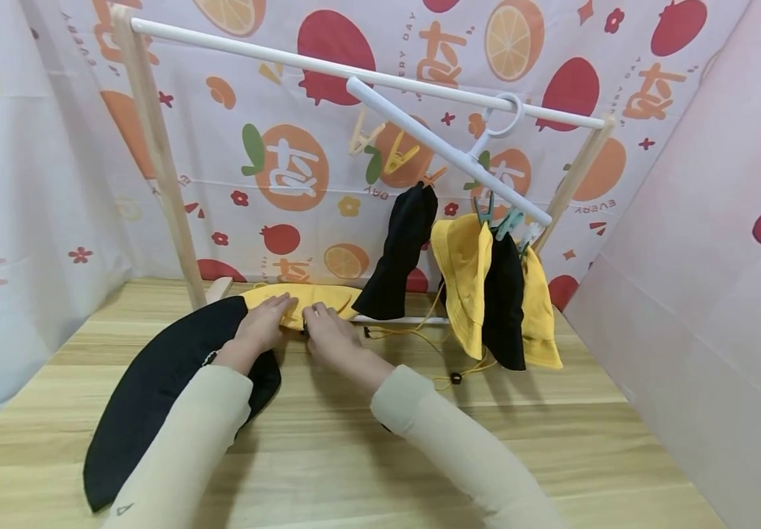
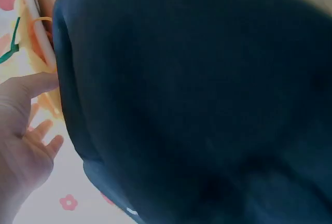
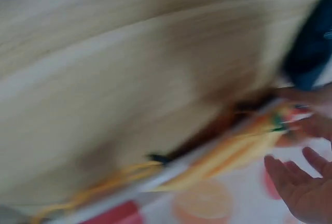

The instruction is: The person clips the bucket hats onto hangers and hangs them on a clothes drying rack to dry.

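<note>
In the head view a yellow bucket hat lies flattened at the back of the table, by the rack's low bar. The fingers of my left hand rest on its left part; in the left wrist view that thumb is straight and the fingers are loosely bent. My right hand touches the hat's near edge, its fingertips partly hidden; the right wrist view is blurred there, with a small green thing by the fingers. A large black bucket hat lies under my left forearm, filling most of the left wrist view.
A wooden rack with a white top bar stands at the back. From it a tilted white hanger carries clothespins, black fabric, a yellow hat and other black and yellow pieces. Yellow cords with a black stopper trail below.
</note>
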Motion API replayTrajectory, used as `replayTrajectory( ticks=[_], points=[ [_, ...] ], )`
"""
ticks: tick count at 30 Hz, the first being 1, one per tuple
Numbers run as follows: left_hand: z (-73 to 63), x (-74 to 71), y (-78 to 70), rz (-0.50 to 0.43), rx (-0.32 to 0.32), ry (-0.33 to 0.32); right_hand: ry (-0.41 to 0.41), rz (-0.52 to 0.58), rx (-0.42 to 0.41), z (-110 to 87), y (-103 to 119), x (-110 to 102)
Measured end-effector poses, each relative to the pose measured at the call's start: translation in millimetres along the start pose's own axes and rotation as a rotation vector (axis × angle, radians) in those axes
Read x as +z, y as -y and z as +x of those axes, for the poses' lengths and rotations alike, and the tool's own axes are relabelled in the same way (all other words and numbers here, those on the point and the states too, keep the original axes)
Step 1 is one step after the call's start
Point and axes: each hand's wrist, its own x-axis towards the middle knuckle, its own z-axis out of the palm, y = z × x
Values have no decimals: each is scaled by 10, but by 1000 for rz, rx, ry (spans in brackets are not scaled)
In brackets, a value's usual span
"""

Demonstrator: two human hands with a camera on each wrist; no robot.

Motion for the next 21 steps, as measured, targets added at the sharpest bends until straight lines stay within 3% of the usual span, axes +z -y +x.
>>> replayTrajectory(
  ticks=[2,5,10,15,21],
  points=[
    [26,30,-22,23,13,-4,49,-82,59,108,-77,147],
    [67,69,-71,76,28,5,85,-148,77,215,-204,281],
    [146,107,-180,127,5,73,118,-80,88,265,-374,365],
    [168,114,-194,111,1,104,76,-52,71,276,-447,463],
    [171,105,-168,174,55,64,-14,-56,66,262,-470,506]
  ],
)
